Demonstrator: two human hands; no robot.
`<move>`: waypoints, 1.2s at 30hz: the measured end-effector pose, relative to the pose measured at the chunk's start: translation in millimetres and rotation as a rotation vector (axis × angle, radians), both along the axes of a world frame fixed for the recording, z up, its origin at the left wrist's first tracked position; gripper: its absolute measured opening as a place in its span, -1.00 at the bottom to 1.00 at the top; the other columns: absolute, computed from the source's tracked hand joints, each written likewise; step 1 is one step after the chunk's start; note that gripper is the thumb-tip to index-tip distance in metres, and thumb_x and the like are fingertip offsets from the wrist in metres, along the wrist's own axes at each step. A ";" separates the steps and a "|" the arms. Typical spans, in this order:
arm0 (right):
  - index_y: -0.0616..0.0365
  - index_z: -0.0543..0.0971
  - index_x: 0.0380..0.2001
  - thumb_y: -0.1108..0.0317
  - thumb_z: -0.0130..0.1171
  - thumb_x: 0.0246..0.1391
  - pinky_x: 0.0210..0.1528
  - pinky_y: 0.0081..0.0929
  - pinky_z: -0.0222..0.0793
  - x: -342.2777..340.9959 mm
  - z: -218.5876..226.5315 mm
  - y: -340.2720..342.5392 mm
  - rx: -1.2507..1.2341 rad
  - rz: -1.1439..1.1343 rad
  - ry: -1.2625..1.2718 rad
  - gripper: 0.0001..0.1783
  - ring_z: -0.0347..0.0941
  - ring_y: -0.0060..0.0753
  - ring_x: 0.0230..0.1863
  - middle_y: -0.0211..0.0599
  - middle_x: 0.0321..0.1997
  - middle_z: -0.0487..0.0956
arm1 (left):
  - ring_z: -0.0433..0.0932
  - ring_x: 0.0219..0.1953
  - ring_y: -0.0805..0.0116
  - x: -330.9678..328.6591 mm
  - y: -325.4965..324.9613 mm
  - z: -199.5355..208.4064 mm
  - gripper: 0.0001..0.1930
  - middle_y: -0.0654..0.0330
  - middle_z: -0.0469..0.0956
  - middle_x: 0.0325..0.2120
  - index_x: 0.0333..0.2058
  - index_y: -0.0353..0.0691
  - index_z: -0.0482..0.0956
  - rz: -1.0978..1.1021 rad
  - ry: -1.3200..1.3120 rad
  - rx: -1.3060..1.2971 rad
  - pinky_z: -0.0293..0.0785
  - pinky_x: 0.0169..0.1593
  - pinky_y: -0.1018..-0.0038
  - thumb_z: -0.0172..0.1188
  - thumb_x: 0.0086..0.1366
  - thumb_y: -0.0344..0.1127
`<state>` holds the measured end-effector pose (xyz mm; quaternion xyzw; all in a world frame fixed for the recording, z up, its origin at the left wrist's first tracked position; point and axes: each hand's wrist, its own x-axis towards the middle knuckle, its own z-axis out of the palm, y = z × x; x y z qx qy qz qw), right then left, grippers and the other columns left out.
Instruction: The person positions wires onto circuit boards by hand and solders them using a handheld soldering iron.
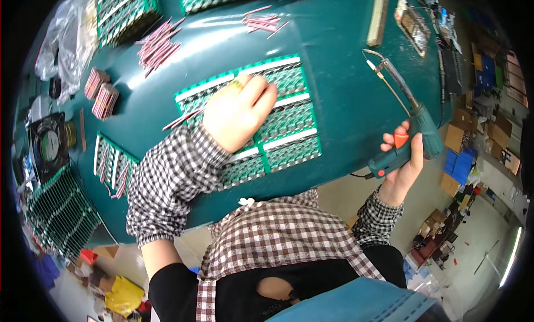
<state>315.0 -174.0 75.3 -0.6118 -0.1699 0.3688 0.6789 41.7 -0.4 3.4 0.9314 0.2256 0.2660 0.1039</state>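
My left hand (pixel 236 113) bends over a panel of green circuit boards (pixel 289 130) on the table, its fingers curled and pinched down near the upper rows. Several pink wires (pixel 181 120) stick out from under its palm side; their other ends are hidden by the hand. Off the panel's right side, my right hand (pixel 401 169) is closed round the handle of a dark green soldering gun (pixel 425 135) with a red trigger. The gun's bent metal tip and thin feed tube (pixel 389 80) point up and left, apart from the panel.
Loose pink wires lie in a larger pile (pixel 159 46) and a smaller pile (pixel 264 23). Two wire bundles (pixel 104 99) and a small wired board (pixel 114 163) sit at left. Board stacks (pixel 125 13) stand behind. A fan (pixel 49 144) and wire rack (pixel 61 211) flank the left edge.
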 end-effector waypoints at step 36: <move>0.47 0.44 -0.02 0.23 0.16 0.14 -0.43 -0.43 0.60 -59.2 -2.2 0.7 -0.315 0.337 -0.297 -0.50 0.61 -0.22 -0.42 -0.04 -0.24 0.56 | 0.49 -0.37 0.33 0.4 -3.0 -0.2 -0.67 0.22 0.45 -0.36 -0.26 -0.28 0.60 0.031 0.023 -0.117 0.49 -0.39 0.50 0.21 -0.10 -0.44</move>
